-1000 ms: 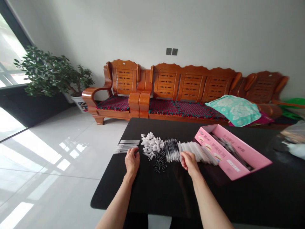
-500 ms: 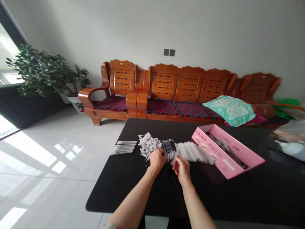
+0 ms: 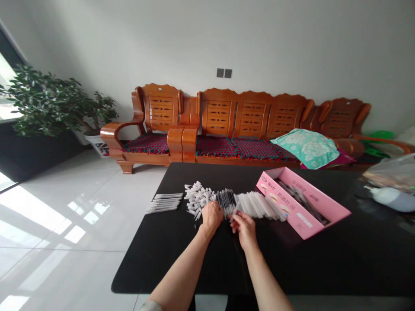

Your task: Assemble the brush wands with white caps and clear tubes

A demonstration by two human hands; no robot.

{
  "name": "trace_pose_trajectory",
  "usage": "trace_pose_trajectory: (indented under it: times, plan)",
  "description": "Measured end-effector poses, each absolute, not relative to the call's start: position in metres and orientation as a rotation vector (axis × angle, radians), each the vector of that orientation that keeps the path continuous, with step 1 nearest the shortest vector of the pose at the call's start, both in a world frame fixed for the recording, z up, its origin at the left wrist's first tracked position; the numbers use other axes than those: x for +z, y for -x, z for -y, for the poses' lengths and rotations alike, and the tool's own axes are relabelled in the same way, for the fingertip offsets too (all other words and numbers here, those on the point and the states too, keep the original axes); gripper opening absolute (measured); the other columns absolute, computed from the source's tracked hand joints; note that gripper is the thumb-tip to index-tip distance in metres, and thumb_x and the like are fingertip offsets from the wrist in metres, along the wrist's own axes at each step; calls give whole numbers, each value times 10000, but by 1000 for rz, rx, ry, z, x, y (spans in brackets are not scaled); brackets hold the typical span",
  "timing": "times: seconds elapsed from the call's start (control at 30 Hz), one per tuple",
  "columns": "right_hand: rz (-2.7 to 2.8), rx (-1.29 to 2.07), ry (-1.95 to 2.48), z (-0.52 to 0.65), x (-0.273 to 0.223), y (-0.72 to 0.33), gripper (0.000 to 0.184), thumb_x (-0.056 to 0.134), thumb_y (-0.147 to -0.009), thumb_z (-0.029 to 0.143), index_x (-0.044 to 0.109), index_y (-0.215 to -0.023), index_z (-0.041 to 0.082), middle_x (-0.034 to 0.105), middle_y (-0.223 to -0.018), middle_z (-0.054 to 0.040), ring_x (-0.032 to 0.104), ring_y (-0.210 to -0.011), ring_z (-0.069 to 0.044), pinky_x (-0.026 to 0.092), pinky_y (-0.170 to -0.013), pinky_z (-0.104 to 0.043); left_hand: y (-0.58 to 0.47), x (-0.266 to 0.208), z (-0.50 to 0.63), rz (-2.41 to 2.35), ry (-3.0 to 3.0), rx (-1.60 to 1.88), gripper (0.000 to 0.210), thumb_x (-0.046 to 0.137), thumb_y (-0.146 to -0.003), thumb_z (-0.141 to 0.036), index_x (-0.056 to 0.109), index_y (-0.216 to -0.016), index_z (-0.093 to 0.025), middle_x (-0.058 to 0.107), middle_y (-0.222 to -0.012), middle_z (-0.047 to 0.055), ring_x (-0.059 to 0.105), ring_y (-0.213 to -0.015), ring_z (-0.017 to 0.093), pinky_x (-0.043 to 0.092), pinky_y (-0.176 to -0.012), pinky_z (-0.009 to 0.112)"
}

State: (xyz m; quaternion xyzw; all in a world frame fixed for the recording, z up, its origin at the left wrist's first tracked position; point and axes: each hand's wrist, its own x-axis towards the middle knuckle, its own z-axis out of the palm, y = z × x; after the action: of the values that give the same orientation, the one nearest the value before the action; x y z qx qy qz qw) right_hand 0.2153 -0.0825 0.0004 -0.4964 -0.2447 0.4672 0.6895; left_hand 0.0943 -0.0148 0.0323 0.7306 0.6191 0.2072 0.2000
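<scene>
My right hand [image 3: 245, 228] pinches a translucent white pen barrel [image 3: 234, 211], tilted up over the table. Close to its left, my left hand [image 3: 211, 219] is closed with fingertips together; what they hold is too small or hidden to make out. Just beyond both hands lies a row of thin black pen refills [image 3: 226, 199]. A heap of short white pen caps [image 3: 197, 196] spreads beyond and left of my left hand. Right of the refills, many translucent barrels [image 3: 257, 205] lie side by side. Several white pens [image 3: 166, 203] are lined up at the table's left edge.
A pink box [image 3: 300, 220] with dark thin pieces inside stands right of the barrels on the black table [image 3: 175, 263]. Farther right are a white bottle [image 3: 394, 198] and a plastic bag [image 3: 392, 172]. A wooden sofa [image 3: 220, 116] is behind the table.
The whole view has shifted slightly, so things sit a little farther left. Both hands stay over nearly the same spot, the barrel still in my right hand.
</scene>
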Motion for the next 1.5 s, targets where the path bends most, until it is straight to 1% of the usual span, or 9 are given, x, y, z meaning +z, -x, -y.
trace_pose_trajectory:
  times: [0.07, 0.13, 0.23, 0.33, 0.43, 0.57, 0.83, 1.23, 1.5]
  plan:
    - [542, 1071, 1097, 83, -1, -217, 396, 815, -561, 299, 684, -887, 115, 731, -675, -67, 585, -431, -128, 425, -345, -200, -85, 35, 16, -1683, -1999, 699, 165, 548, -821, -195, 697, -784, -135, 714, -767, 127, 671, -755, 223, 443, -685, 286]
    - [541, 1087, 1095, 81, -2, -219, 379, 825, -553, 287, 689, -862, 114, 736, -695, -71, 600, -451, -131, 455, -365, -207, -72, 36, 19, -1564, -1903, 807, 144, 564, -807, -208, 679, -743, -148, 684, -648, 74, 641, -628, 178, 432, -622, 258]
    - [532, 1081, 1063, 73, 4, -222, 310, 825, -567, 271, 676, -796, 124, 743, -714, -74, 622, -476, -131, 492, -398, -209, -48, 36, 24, -1293, -1673, 921, 135, 581, -793, -248, 677, -800, -154, 641, -555, 14, 580, -478, 135, 411, -518, 228]
    - [532, 1104, 981, 60, 19, -225, 280, 815, -580, 270, 665, -772, 132, 752, -733, -88, 647, -504, -144, 540, -454, -240, -27, 33, 29, -1082, -1421, 1024, 223, 648, -746, -313, 695, -880, -142, 649, -583, 6, 596, -500, 136, 445, -515, 225]
    - [521, 1056, 948, 46, 35, -227, 261, 807, -590, 278, 658, -753, 139, 749, -703, -78, 649, -503, -147, 543, -456, -242, -12, 30, 34, -984, -1233, 1052, 297, 710, -701, -367, 712, -866, -120, 657, -613, 22, 606, -536, 140, 486, -548, 242]
    - [519, 1005, 951, 36, 47, -225, 266, 814, -584, 280, 654, -744, 140, 744, -679, -68, 652, -502, -146, 548, -457, -235, -1, 30, 41, -896, -1146, 1054, 314, 746, -690, -376, 713, -847, -107, 642, -612, 20, 589, -538, 125, 475, -537, 229]
    - [498, 1055, 934, 38, 48, -222, 307, 840, -567, 273, 666, -776, 128, 752, -694, -77, 659, -522, -141, 557, -475, -224, 2, 28, 45, -848, -1167, 1035, 274, 732, -712, -347, 707, -843, -107, 621, -596, 11, 557, -525, 109, 454, -524, 215]
    - [528, 1080, 929, 40, 46, -217, 256, 823, -610, 266, 673, -768, 130, 751, -693, -78, 651, -503, -137, 548, -450, -216, -6, 32, 45, -872, -1116, 1052, 306, 767, -684, -355, 703, -832, -94, 631, -572, 12, 561, -499, 108, 466, -512, 214]
    - [464, 1044, 972, 42, 38, -220, 240, 839, -583, 276, 672, -688, 139, 742, -653, -72, 650, -490, -141, 563, -446, -223, -12, 40, 50, -837, -1031, 1050, 323, 797, -659, -364, 672, -798, -101, 656, -580, 29, 601, -502, 125, 509, -509, 228]
